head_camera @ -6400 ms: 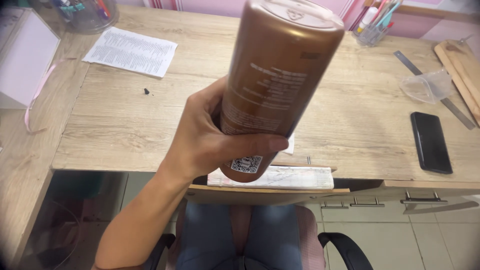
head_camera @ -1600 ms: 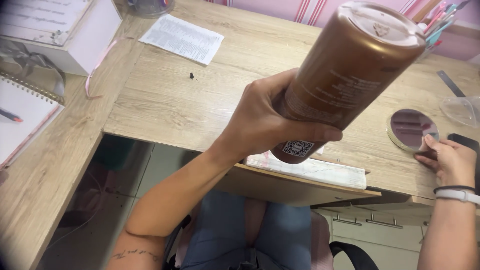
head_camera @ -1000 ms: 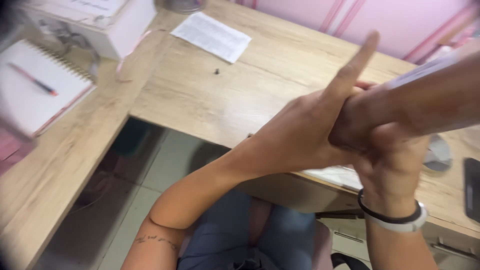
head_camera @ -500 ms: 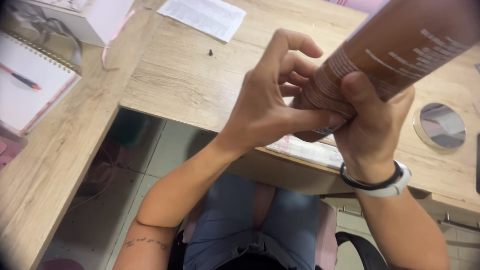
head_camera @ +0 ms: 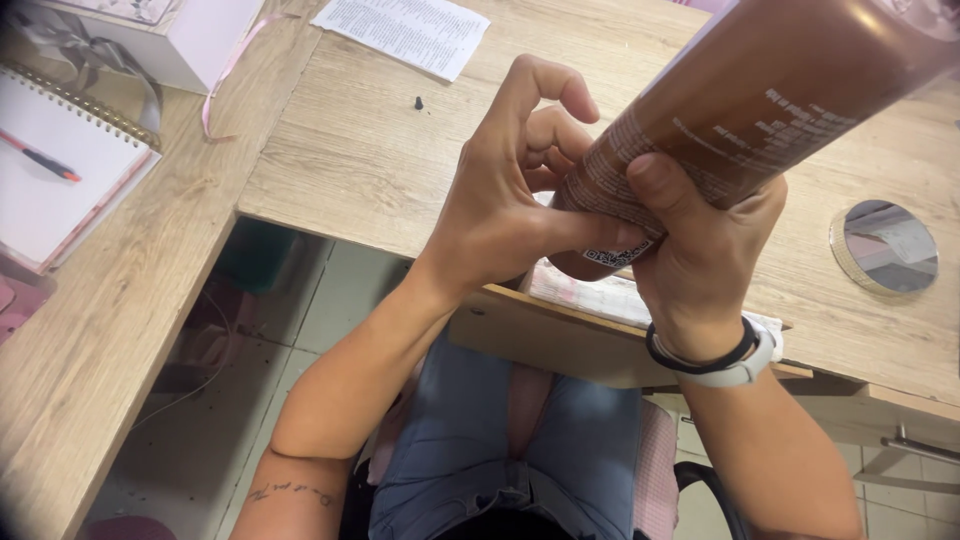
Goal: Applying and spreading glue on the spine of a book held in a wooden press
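A tall brown bottle with small white print is tilted up toward the top right, its base near me. My right hand wraps the lower part of the bottle, thumb pressed on its side, a dark band and a white watch on the wrist. My left hand rests against the bottle's base with its thumb along the bottom edge and its fingers curled and lifted. Both hands hover over the front edge of the light wooden desk.
A round mirror lies on the desk at the right. A printed sheet and a small dark speck lie farther back. A spiral notebook with a pen and a pink box sit on the left.
Earlier only my left hand held the bottle while my right hand was by the mirror. My right hand has come over and taken the bottle's lower part; my left fingers have loosened.
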